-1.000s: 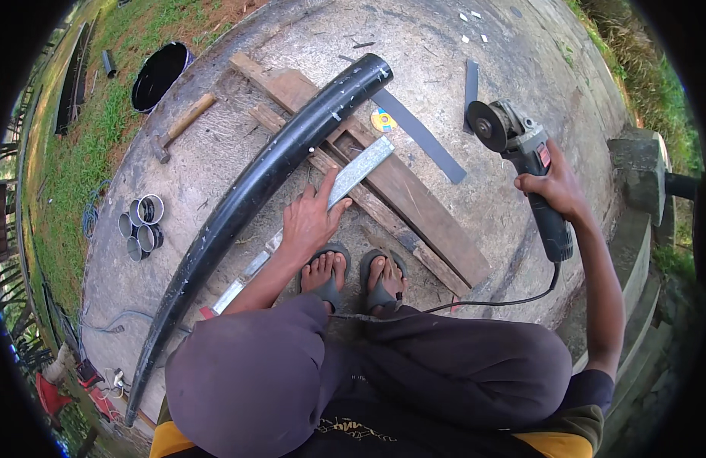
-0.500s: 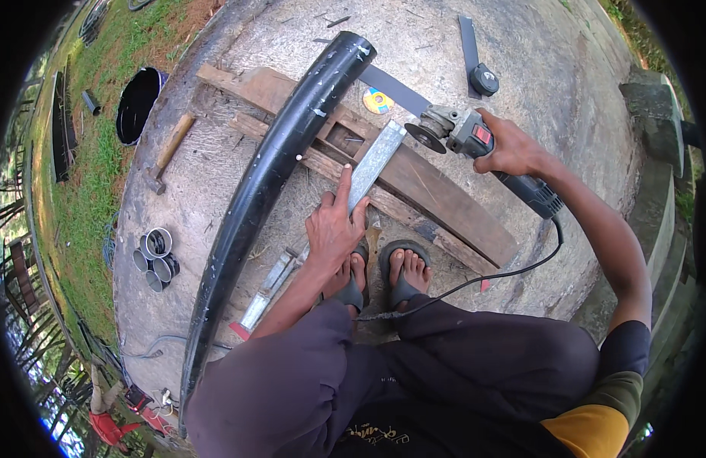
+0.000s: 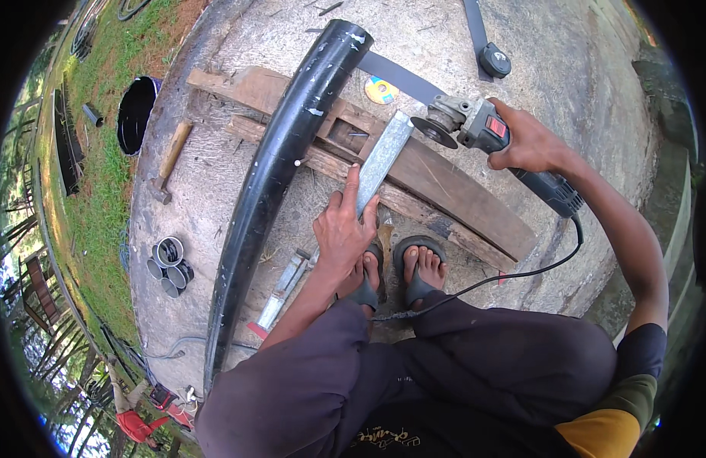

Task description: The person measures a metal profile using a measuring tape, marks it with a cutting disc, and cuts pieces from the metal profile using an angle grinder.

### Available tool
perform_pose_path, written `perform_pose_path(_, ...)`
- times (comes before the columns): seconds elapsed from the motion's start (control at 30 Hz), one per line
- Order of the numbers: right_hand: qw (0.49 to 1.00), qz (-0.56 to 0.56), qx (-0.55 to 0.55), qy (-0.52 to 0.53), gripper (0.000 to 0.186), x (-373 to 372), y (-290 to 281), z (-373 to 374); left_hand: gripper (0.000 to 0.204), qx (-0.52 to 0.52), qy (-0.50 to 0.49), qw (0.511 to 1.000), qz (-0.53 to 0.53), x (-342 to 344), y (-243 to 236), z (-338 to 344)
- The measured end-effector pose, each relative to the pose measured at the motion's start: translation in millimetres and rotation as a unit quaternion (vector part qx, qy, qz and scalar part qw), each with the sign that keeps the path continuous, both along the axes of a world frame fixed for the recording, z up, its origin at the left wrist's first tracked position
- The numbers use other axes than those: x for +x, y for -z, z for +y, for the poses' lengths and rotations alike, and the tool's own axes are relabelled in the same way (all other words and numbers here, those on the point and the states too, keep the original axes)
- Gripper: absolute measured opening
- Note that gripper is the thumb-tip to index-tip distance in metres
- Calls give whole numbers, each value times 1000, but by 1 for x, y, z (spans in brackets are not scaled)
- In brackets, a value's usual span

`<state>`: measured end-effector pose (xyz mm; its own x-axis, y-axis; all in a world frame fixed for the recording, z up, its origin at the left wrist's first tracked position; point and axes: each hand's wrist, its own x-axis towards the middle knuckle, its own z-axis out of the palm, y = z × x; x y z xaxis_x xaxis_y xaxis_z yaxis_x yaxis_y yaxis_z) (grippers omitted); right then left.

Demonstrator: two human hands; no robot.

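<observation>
Where the grass [image 3: 93, 191] meets the round concrete slab [image 3: 597, 137] at the far left, a black bucket [image 3: 135, 114] stands open-mouthed, with a short dark pipe piece [image 3: 93, 115] lying just beside it on the grass. A wooden-handled hammer [image 3: 168, 162] lies on the slab near the bucket, and below it a cluster of short cut pipe rings [image 3: 168, 266] sits together. A long black pipe [image 3: 273, 183] runs slantwise from the lower left up to the top centre, its upper part resting across wooden planks [image 3: 452, 191]. Beside the pipe's lower stretch a metal strip with a red end [image 3: 280, 294] lies on the concrete. The left hand [image 3: 344, 233] presses flat on the near end of a grey metal bar [image 3: 383, 159], fingers spread, forefinger stretched along the bar's edge; the bar lies slantwise across the planks, just right of the pipe. The person's feet in sandals [image 3: 402, 271] stand just below the planks. At the bar's far end the disc of an angle grinder [image 3: 486, 130] is at or just beside the metal; contact cannot be told. The right hand [image 3: 530, 141] is wrapped round the grinder's body, and its black cable [image 3: 490, 281] trails back toward the legs. A small round disc [image 3: 381, 90] lies behind the planks, and a flat dark strip [image 3: 475, 30] with a black round knob [image 3: 495, 59] lies at the top right.
</observation>
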<state>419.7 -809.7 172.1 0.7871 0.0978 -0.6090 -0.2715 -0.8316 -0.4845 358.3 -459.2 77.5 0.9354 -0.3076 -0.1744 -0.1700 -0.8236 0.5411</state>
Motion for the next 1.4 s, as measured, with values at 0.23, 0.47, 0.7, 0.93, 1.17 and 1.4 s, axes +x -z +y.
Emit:
perform_pose_path(0.23, 1000, -21, 1, -5, 96, 2, 5, 0, 69, -10, -2, 1000, 7, 2, 2, 2)
perform_pose_path(0.47, 1000, 16, -6, -8, 96, 8, -1, 4, 70, -4, 0, 1000, 5, 1, 2, 2)
perform_pose_path(0.7, 999, 17, -34, -2, 100, 8, -6, 11, 69, -6, 0, 1000, 0, 0, 3, 3)
perform_pose_path(0.93, 999, 24, -41, -9, 103, 9, -9, 11, 69, -1, 4, 1000, -4, 0, 3, 3)
perform_pose_path(1.17, 999, 2, -44, -20, 104, 10, -3, 10, 69, -1, 6, 1000, -23, -2, 9, 5)
perform_pose_path(1.4, 999, 7, -33, -28, 104, 18, -3, 16, 68, 6, -7, 1000, -13, -4, 8, 3)
